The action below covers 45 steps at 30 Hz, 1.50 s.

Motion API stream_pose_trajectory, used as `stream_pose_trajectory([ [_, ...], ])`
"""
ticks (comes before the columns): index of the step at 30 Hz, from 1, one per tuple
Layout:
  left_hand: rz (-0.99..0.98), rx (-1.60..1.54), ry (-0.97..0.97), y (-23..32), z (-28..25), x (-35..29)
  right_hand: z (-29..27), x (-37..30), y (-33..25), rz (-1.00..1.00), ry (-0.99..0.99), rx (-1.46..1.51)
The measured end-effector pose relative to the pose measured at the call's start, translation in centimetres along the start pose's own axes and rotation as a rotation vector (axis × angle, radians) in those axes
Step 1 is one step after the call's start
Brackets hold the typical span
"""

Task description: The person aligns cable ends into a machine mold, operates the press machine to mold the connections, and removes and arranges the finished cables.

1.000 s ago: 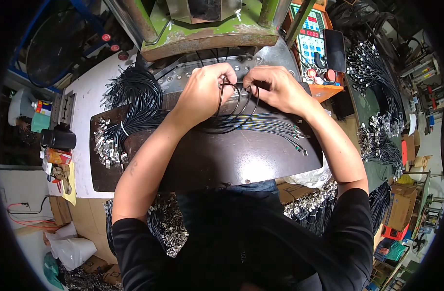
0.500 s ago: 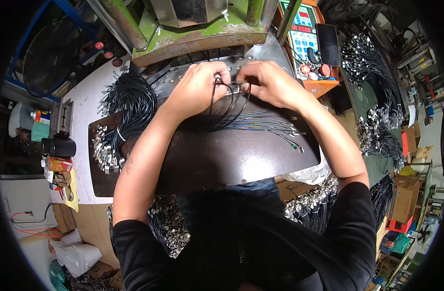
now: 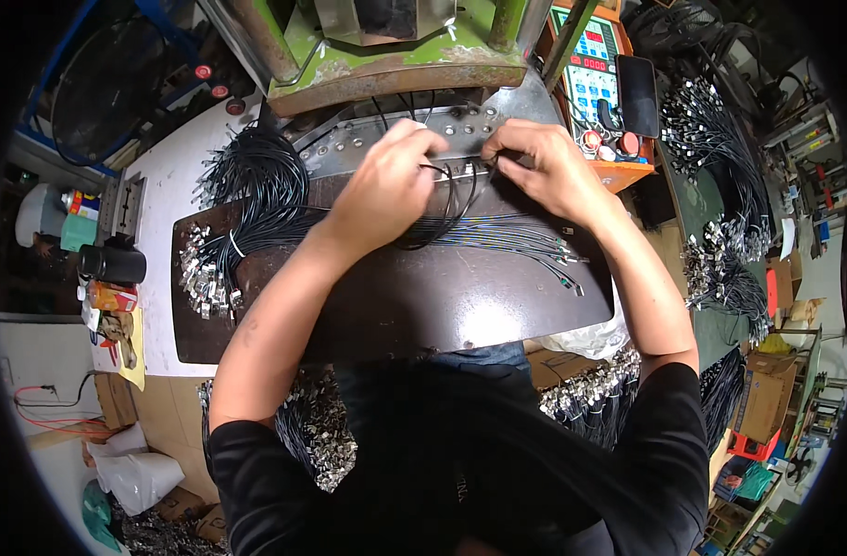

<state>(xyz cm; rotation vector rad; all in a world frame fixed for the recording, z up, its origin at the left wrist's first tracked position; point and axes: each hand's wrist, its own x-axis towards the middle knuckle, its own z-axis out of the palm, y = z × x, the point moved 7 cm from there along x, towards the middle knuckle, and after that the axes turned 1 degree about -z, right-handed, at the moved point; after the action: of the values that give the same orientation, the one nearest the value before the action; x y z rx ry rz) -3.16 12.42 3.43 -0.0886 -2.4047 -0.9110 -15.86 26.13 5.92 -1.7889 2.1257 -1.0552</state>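
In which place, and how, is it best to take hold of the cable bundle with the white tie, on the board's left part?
Probably at the white tie, where the cable bundle is narrow; its metal connectors fan out. Come from the near side, across the strands, as more black cables arch beyond.

A white table [image 3: 164, 208] extended left of the dark worktop [image 3: 372, 310]; tan floor [image 3: 171, 412] showed beyond its near-left corner, and light [image 3: 486, 324] glared near its front edge.
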Motion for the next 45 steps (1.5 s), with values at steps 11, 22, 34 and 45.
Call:
stream_pose_trajectory([
  [11, -0.155, -0.041, -0.066, 0.0, -1.7, 0.1, 0.2, 1.3, 2.2, 0.173, -0.170, 0.104],
  [22, -0.282, -0.167, -0.093, -2.2, -0.9, -0.4, 0.8, 0.7, 1.6, 0.032, -0.083, -0.020],
  [34, -0.465, -0.118, -0.257, -1.9, -1.6, 1.6, 1.0, 0.3, 1.0, 0.060, -0.136, 0.068],
  [45, -0.446, -0.041, -0.358, -2.0, 0.2, 3.3, 0.9, -1.1, 3.4, 0.105, -0.064, 0.088],
])
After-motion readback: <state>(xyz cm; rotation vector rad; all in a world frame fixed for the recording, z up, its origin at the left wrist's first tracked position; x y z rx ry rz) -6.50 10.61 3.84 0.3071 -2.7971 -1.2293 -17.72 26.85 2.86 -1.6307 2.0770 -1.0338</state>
